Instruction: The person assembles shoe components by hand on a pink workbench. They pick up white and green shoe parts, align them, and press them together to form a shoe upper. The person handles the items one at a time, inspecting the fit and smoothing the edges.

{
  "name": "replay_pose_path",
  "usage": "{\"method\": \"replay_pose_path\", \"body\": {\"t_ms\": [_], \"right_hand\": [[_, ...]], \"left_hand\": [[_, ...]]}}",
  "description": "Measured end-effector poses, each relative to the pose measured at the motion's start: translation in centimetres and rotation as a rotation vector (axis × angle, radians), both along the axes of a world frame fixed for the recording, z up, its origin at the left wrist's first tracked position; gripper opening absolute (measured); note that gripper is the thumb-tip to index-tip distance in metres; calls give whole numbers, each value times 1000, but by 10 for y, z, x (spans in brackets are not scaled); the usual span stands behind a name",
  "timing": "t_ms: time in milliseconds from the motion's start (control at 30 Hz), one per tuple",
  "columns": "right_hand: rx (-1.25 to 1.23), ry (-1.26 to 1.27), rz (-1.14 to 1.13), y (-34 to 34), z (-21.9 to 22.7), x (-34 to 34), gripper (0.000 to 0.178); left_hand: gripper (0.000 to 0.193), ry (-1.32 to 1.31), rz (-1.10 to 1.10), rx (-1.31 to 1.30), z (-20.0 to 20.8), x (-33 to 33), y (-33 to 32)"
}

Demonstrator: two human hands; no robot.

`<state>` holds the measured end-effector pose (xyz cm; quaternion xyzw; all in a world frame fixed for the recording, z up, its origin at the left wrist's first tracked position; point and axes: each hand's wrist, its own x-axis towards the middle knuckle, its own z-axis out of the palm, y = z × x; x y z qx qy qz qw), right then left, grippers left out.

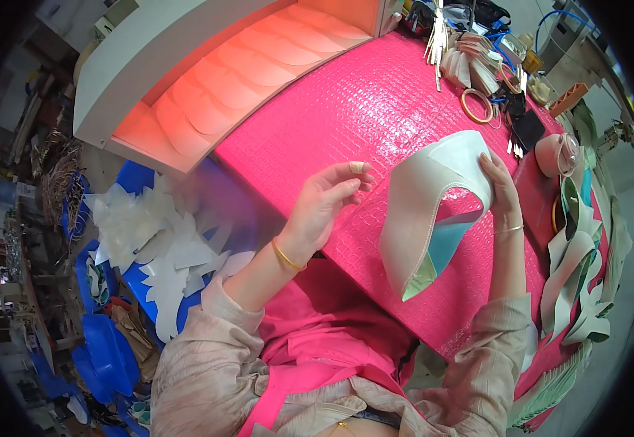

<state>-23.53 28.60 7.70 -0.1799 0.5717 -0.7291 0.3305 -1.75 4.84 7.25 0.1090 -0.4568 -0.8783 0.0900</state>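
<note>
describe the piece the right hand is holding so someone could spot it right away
Start at the bright pink textured table. Above its right side, the right hand pinches the top of a curved white shoe piece. It arches off the table and shows a turquoise lining, unlike the white cut-outs lying in the blue bins at left.

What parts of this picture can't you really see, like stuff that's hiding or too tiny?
Head view only:
- Right hand: its fingertips are tucked behind the curved white shoe piece, so the grip is hidden.
- Left hand: whether anything sits between its fingertips is too small to tell.
- Small tools and tape rolls at the table's far end: too small and bent by the lens.
- Stack of pale cut pieces: cut off by the dark rim.
</note>
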Motion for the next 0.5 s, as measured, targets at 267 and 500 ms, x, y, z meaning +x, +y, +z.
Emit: {"method": "replay_pose_path", "body": {"t_ms": [267,500], "right_hand": [[209,57,89,-35,-3,-42,36],[227,76,249,-66,-5,-81,34]], "left_hand": [[11,-7,87,-56,2,-4,-3],[30,-106,-2,-141,-10,-22,-13]]}}
